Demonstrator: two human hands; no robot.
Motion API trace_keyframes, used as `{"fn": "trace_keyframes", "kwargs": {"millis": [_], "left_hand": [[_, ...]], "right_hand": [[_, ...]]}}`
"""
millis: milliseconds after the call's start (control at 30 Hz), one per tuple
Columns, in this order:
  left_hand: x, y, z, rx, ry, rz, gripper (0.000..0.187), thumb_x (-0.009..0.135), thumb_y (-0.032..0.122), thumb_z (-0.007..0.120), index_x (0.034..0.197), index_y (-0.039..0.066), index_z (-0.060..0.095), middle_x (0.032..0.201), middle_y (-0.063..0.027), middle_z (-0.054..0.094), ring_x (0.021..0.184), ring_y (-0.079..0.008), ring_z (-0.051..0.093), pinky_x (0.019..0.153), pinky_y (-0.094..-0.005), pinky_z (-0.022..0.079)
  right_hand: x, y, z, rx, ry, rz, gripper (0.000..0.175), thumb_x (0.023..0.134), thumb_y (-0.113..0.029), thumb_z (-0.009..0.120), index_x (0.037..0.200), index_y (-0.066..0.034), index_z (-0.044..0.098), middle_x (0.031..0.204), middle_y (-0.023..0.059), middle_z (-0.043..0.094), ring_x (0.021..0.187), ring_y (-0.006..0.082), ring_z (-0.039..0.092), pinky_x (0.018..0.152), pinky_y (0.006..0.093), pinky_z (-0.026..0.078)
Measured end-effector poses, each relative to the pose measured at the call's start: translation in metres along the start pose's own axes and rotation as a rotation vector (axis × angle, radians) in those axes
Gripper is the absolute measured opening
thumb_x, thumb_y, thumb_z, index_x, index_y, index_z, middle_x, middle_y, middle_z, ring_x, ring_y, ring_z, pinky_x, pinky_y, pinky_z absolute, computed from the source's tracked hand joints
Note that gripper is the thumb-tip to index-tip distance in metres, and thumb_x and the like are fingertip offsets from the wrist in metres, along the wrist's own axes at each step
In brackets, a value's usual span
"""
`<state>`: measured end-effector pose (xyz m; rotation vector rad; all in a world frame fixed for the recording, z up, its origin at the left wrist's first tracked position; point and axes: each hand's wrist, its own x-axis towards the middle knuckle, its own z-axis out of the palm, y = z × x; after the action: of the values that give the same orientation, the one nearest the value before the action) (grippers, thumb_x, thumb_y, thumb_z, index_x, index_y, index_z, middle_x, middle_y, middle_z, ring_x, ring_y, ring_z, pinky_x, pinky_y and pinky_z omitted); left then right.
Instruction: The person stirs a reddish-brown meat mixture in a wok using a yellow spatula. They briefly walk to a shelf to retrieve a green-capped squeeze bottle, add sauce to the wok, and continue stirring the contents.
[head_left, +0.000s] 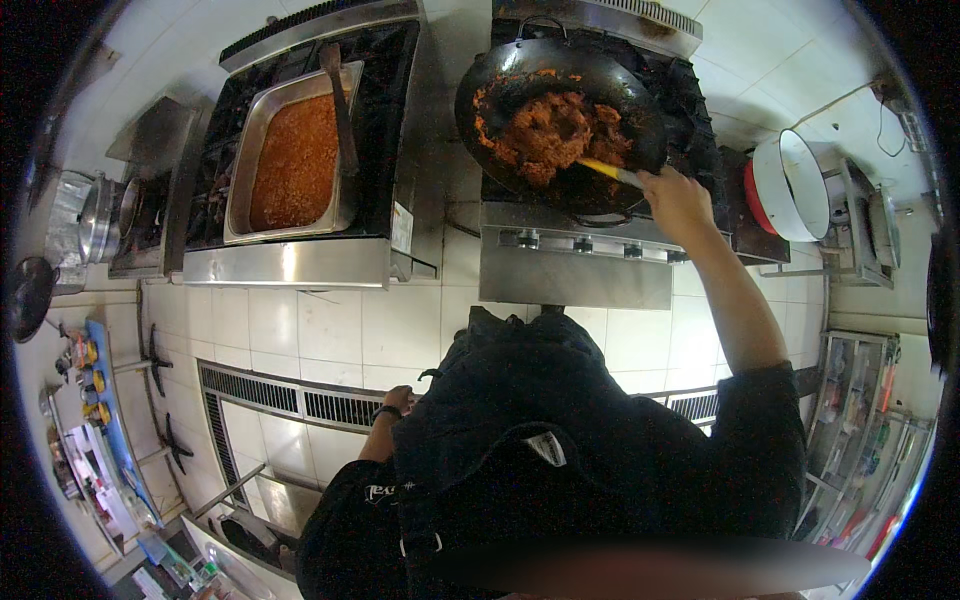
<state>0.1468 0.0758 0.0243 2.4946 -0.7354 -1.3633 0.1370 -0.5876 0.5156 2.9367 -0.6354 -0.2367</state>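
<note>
My right hand (679, 202) grips the handle of a yellow-headed spatula (604, 169) over the near right side of a large dark wok (630, 97). The spatula's head touches a thick reddish-brown paste (551, 135) heaped in the wok, and orange bits cling to the wok's wall. Down at my left side, by my dark clothing, is my left hand (401, 400), with a dark band on its wrist; whether it holds something does not show clearly.
On the left stove, a deep steel pan (241, 202) holds orange-brown food, with a dark wooden paddle (341, 112) across its right side. Stove knobs (583, 244) line the front below the wok. A red-and-white pot (791, 186) stands at the right; a lidded metal pot (97, 217) is at far left.
</note>
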Motion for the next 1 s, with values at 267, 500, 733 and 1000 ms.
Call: {"fn": "trace_keyframes", "kwargs": {"millis": [267, 500, 733, 1000], "left_hand": [[0.013, 0.004, 0.028, 0.275, 0.051, 0.094, 0.020, 0.088, 0.029, 0.060, 0.098, 0.011, 0.060, 0.102, -0.0036, 0.065, 0.105, -0.0239, 0.060, 0.089, -0.0405, 0.051], [-0.009, 0.066, 0.072, 0.342, -0.056, 0.049, 0.035, 0.090, 0.028, 0.058, 0.124, 0.018, 0.056, 0.130, -0.0003, 0.056, 0.124, -0.0223, 0.049, 0.104, -0.0387, 0.041], [-0.026, 0.133, 0.091, 0.434, 0.032, 0.165, 0.037, 0.094, 0.027, 0.052, 0.129, 0.019, 0.055, 0.135, -0.0009, 0.054, 0.126, -0.0238, 0.048, 0.105, -0.0386, 0.041], [-0.024, 0.141, 0.134, -0.401, 0.010, -0.286, 0.035, 0.092, 0.029, 0.055, 0.123, 0.014, 0.061, 0.129, -0.0077, 0.059, 0.118, -0.0272, 0.054, 0.098, -0.0418, 0.046]], "right_hand": [[0.037, 0.053, -0.018, 0.121, 0.111, 0.008, 0.027, 0.092, -0.031, 0.050, 0.101, -0.0128, 0.069, 0.096, 0.0173, 0.067, 0.086, 0.0367, 0.066, 0.074, 0.0493, 0.053], [-0.006, 0.143, -0.077, 0.595, -0.045, 0.358, 0.033, 0.091, -0.031, 0.056, 0.097, -0.0025, 0.070, 0.058, 0.0060, 0.056, 0.045, 0.0133, 0.051, 0.047, 0.0305, 0.043], [0.107, 0.172, 0.029, 0.753, -0.145, 0.262, 0.030, 0.092, -0.029, 0.057, 0.095, -0.0019, 0.069, 0.060, 0.0007, 0.055, 0.044, 0.0071, 0.044, 0.040, 0.0244, 0.033], [0.210, 0.132, 0.064, 0.785, -0.100, -0.313, 0.030, 0.092, -0.023, 0.059, 0.118, -0.0090, 0.066, 0.067, 0.0045, 0.059, 0.054, 0.0136, 0.052, 0.053, 0.0324, 0.044]]}}
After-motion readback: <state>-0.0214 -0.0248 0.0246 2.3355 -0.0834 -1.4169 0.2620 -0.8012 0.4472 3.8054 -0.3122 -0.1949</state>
